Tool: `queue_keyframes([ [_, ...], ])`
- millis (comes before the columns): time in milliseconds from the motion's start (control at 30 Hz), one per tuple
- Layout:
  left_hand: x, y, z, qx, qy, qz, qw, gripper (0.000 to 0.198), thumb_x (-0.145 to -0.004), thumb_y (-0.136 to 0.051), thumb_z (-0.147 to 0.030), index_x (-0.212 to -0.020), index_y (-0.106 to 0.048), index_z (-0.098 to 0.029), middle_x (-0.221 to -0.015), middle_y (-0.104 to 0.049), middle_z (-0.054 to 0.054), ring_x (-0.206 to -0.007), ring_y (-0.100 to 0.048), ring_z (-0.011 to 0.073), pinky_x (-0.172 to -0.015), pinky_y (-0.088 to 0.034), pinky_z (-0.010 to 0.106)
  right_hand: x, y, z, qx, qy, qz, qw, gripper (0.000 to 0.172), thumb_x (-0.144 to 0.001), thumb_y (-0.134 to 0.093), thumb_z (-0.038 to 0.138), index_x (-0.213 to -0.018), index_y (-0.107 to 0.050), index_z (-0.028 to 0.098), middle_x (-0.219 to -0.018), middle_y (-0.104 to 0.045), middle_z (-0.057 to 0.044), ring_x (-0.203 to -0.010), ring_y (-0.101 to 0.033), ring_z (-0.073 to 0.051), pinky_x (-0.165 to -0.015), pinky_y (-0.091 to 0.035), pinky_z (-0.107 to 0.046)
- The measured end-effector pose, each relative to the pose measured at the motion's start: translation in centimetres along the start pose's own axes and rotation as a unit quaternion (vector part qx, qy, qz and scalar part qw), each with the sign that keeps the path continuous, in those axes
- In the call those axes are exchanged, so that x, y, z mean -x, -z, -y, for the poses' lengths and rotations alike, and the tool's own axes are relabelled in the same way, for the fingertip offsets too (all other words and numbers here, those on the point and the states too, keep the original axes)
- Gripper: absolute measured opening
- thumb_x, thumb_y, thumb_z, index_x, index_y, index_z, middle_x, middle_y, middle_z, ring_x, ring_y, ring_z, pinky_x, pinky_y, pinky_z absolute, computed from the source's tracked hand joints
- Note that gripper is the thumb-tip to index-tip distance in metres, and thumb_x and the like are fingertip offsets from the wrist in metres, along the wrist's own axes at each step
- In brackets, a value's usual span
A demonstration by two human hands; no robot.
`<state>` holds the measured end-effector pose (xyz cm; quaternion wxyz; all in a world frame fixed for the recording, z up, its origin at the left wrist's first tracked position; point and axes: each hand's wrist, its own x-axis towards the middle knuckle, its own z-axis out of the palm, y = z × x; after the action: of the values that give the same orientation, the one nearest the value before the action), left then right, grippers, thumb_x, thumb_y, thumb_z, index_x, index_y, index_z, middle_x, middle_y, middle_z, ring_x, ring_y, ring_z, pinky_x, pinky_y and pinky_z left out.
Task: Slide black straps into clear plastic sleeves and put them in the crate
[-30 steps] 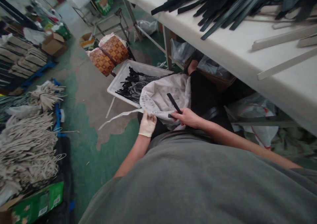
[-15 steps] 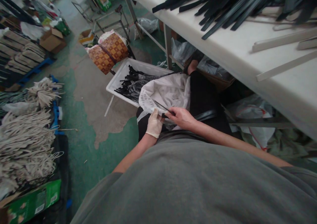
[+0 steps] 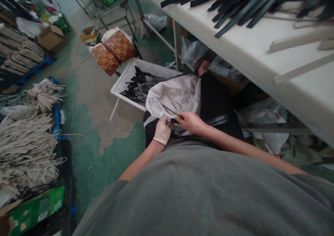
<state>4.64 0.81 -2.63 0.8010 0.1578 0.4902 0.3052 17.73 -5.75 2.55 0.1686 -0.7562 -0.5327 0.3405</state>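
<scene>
Your left hand [image 3: 162, 131] wears a thin white glove, matt and slightly creased. Your right hand [image 3: 191, 122] is bare skin. The black strip [image 3: 171, 111] between them looks like smooth plastic or rubber with a dull sheen, though it is too thin to be sure. The white sack [image 3: 174, 95] on your lap is crumpled, matt woven cloth with faded print. Beyond it, the tray [image 3: 124, 80] is smooth white plastic. The worktop [image 3: 261, 58] is matt white, and the dark slats [image 3: 247, 4] on it are semi-gloss. The floor [image 3: 88, 152] shows green paint worn down to rough grey concrete. Your shirt [image 3: 208, 194] is soft grey knit cloth. The rope bundles [image 3: 26, 149] are fibrous and beige.
</scene>
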Motion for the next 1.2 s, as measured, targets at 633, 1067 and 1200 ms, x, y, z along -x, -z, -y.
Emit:
queue_keyframes([
  [633,0.8,0.6,-0.8,-0.009,0.01,0.029,0.999,0.022,-0.066,-0.081,-0.026,-0.077,-0.064,-0.016,-0.07,-0.066,0.001,-0.063,-0.063,0.0118,-0.067,-0.048,0.025,-1.0,2.1,-0.5,0.011,0.024,0.05,0.998,0.044,-0.098,-0.039,0.037,-0.137,-0.052,0.02,-0.09,-0.074,-0.008,-0.062,-0.065,-0.018,-0.063,-0.044,-0.029],
  [1067,2.2,1.6,-2.7,0.136,0.007,-0.014,0.991,0.023,-0.069,-0.083,-0.026,-0.075,-0.063,-0.017,-0.071,-0.068,0.001,-0.068,-0.066,0.0134,-0.072,-0.046,0.027,-0.1,6.2,2.5,-0.057,0.055,0.108,0.991,0.053,-0.093,-0.044,0.043,-0.141,-0.049,0.019,-0.071,-0.068,-0.001,-0.046,-0.054,-0.014,-0.049,-0.043,-0.026],
  [1200,3.1,1.3,-2.6,0.147,0.032,0.011,0.989,0.023,-0.068,-0.083,-0.027,-0.074,-0.064,-0.017,-0.071,-0.068,0.0,-0.069,-0.066,0.0134,-0.074,-0.046,0.028,-0.3,6.3,3.2,0.002,0.089,0.046,0.995,0.047,-0.091,-0.048,0.039,-0.133,-0.058,0.02,-0.063,-0.064,0.0,-0.05,-0.055,-0.015,-0.052,-0.043,-0.026],
])
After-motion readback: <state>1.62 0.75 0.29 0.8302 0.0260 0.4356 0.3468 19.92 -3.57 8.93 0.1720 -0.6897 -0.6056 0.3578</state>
